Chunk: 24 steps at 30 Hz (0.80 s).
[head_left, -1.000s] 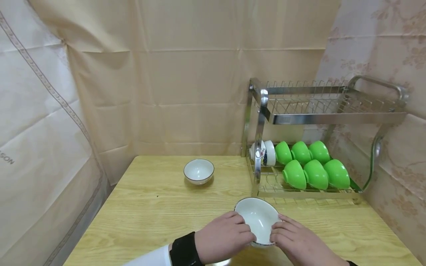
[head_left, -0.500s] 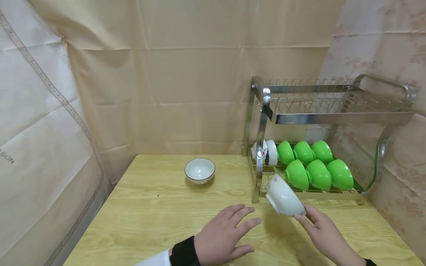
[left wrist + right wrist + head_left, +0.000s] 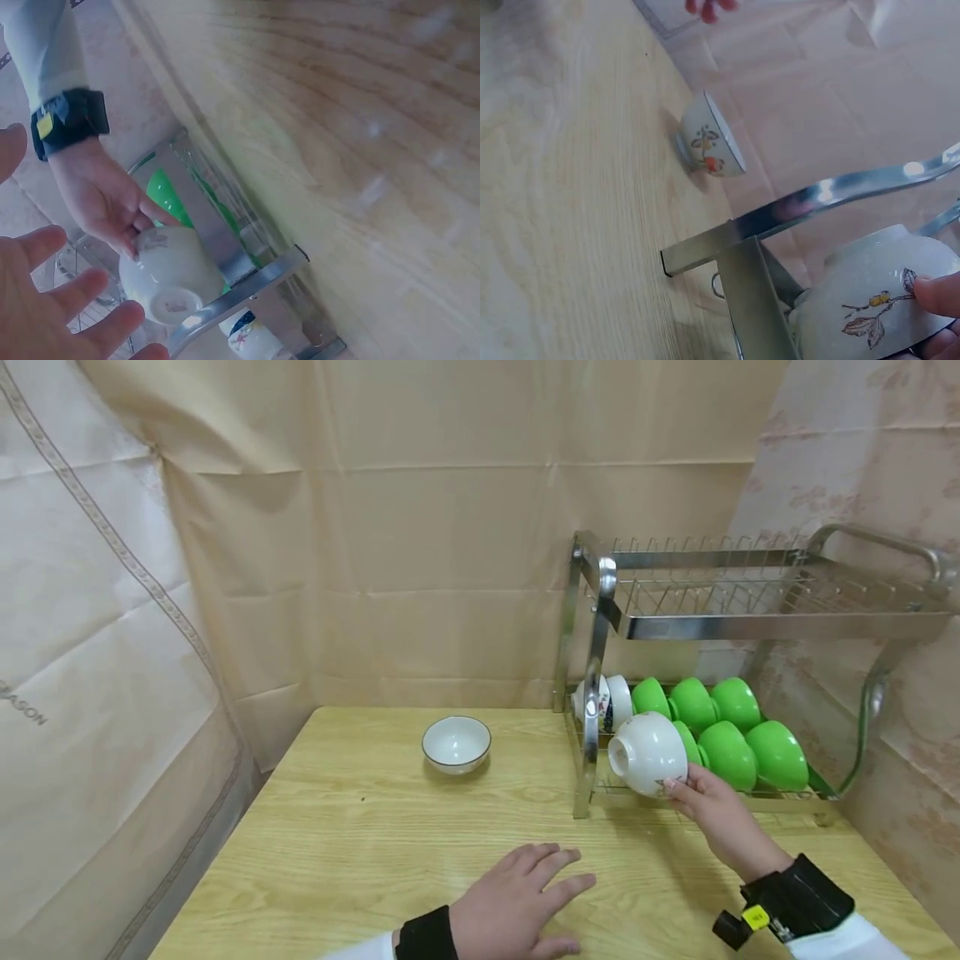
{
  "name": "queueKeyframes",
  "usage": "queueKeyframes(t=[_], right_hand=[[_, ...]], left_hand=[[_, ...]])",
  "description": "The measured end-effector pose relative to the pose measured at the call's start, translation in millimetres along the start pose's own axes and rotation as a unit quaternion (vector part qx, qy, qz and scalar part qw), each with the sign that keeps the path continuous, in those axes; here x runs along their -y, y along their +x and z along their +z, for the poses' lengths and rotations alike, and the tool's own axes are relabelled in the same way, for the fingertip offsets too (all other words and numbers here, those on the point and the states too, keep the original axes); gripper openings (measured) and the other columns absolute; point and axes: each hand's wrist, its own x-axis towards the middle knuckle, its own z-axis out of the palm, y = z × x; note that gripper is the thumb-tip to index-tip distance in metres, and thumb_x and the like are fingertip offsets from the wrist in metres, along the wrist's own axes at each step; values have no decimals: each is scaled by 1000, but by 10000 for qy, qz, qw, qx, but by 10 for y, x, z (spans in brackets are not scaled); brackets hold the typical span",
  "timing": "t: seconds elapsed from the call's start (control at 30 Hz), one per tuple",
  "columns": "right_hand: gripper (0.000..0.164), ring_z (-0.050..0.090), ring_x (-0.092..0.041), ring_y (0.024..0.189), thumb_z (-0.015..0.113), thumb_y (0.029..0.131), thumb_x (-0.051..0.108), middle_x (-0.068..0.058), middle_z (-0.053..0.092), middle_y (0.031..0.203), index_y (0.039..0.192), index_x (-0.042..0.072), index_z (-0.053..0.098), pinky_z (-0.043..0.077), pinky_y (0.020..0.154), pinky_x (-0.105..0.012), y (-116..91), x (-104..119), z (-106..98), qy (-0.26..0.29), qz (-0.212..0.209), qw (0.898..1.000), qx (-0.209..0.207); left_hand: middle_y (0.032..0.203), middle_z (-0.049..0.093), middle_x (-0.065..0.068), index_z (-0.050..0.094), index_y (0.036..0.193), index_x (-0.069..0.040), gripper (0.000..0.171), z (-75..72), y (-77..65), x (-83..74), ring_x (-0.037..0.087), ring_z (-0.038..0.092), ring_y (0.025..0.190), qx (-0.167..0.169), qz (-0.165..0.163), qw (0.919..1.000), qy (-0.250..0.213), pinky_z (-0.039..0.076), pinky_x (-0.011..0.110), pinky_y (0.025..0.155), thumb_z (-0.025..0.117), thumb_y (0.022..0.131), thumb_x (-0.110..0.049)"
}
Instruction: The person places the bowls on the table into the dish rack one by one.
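My right hand (image 3: 716, 814) pinches the rim of a white bowl (image 3: 647, 753) at the front left of the rack's lower shelf. The bowl is tipped on its side, its foot facing left, and it overlaps a green bowl in the head view. A leaf-and-berry print (image 3: 877, 311) shows on its outside in the right wrist view. Over the table, my left hand (image 3: 525, 902) is spread with its fingers apart and holds nothing. A second white bowl (image 3: 456, 745) with a dark rim stands upright farther back on the table.
A two-tier metal dish rack (image 3: 780, 627) stands at the right, its left post (image 3: 596, 668) close beside the held bowl. Several green bowls (image 3: 727, 756) lie tipped on the lower shelf, with white patterned bowls (image 3: 618, 702) behind the post. Cloth (image 3: 435, 568) hangs behind the table.
The left hand has let go of the white bowl and opened. The right hand has turned the bowl on its side and carried it forward and right to the rack.
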Motion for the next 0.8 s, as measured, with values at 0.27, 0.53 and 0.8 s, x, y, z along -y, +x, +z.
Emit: queueKeyframes(t=[0.27, 0.53, 0.8], right_hand=[[57, 54, -6, 114, 46, 107, 21, -36, 39, 144, 146, -16, 28, 48, 99, -32, 264, -95, -22, -199, -103, 9996, 170], [52, 55, -6, 105, 48, 105, 16, -34, 48, 138, 143, -17, 34, 49, 87, -26, 401, -119, -20, -491, -91, 9982, 333], [54, 51, -20, 119, 43, 107, 21, -33, 43, 143, 145, -15, 31, 42, 104, -47, 469, -141, -44, -746, 222, 9966, 288]], left_hand=[[151, 42, 4, 39, 152, -23, 67, 68, -24, -5, 19, 44, 133, -21, -20, 9999, 121, 39, 33, 108, 42, 98, -64], [151, 41, 4, 37, 152, -23, 63, 85, -44, -26, 19, 45, 132, 122, -32, 9998, 133, 40, 35, 107, 40, 101, -59], [151, 42, 4, 39, 151, -23, 63, 87, -27, -36, 19, 45, 132, 21, 12, 9998, 172, 39, 34, 108, 42, 100, -60]])
